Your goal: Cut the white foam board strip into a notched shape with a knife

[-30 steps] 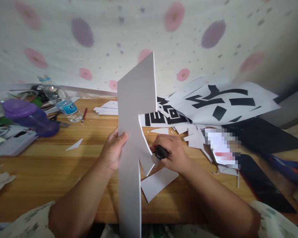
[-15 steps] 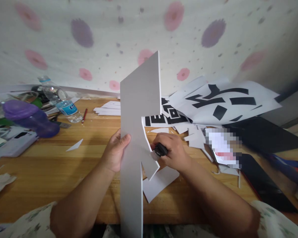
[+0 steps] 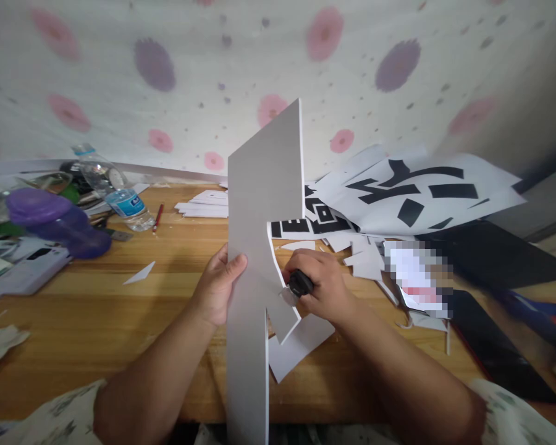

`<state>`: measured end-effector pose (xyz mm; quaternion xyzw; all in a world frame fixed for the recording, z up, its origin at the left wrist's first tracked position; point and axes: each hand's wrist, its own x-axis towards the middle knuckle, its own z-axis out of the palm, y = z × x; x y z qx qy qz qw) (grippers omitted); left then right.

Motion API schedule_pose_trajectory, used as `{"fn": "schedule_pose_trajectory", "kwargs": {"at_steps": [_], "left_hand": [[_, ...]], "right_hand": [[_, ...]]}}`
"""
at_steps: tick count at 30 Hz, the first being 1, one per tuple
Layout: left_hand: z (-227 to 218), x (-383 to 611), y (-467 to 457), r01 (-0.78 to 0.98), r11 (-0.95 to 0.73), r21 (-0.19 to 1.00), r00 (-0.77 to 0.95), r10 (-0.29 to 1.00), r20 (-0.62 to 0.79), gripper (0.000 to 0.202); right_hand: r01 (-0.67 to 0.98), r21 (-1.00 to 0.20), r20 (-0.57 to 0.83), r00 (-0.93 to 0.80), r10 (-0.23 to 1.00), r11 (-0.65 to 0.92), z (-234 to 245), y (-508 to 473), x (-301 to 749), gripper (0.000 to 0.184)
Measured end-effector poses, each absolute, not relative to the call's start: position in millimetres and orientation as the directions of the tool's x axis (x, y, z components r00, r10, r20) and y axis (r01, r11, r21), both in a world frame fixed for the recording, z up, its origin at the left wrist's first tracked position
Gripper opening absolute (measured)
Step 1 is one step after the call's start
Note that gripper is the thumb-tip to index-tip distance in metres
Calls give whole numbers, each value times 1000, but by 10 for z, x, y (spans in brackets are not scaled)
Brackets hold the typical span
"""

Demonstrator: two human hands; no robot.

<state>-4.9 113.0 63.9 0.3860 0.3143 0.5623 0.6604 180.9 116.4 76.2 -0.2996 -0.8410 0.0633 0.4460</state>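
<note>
A pale grey foam board [image 3: 264, 185] with white cut edges stands upright in front of me, a notch and a curved edge on its right side. My left hand [image 3: 220, 284] grips the board's left edge, thumb on the front face and fingers behind it. My right hand [image 3: 324, 284] is closed round a black-handled utility knife [image 3: 301, 282]. The knife's shiny end lies against the curved edge, above the slanted lower prong; its exact contact is hard to make out. Beneath the prong lies a loose white piece [image 3: 301, 346] on the table.
On the wooden table [image 3: 97, 327], a water bottle [image 3: 127, 204], purple cup [image 3: 58, 219] and red pencil [image 3: 158, 217] stand or lie left. White strips [image 3: 204, 204] lie behind the board. Printed sheets [image 3: 412, 191], offcuts [image 3: 366, 259], a blurred-out phone-like item [image 3: 417, 278] and a dark slab [image 3: 500, 346] occupy the right.
The board appears slightly farther right and lower, along with a small downward shift of the whole view. Both hands keep the same grips, and the knife stays at the curved edge.
</note>
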Motion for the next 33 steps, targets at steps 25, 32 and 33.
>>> {"fn": "schedule_pose_trajectory", "kwargs": {"at_steps": [25, 32, 33], "left_hand": [[707, -18, 1075, -522, 103, 846, 191, 982, -2, 46], [715, -17, 1065, -511, 111, 852, 173, 985, -25, 49], [717, -16, 1065, -507, 112, 855, 173, 985, -26, 48]], "right_hand": [[509, -322, 726, -408, 553, 798, 814, 1169, 1864, 17], [515, -305, 721, -426, 547, 801, 801, 1165, 1865, 16], [521, -309, 721, -417, 553, 796, 792, 1173, 1868, 16]]}}
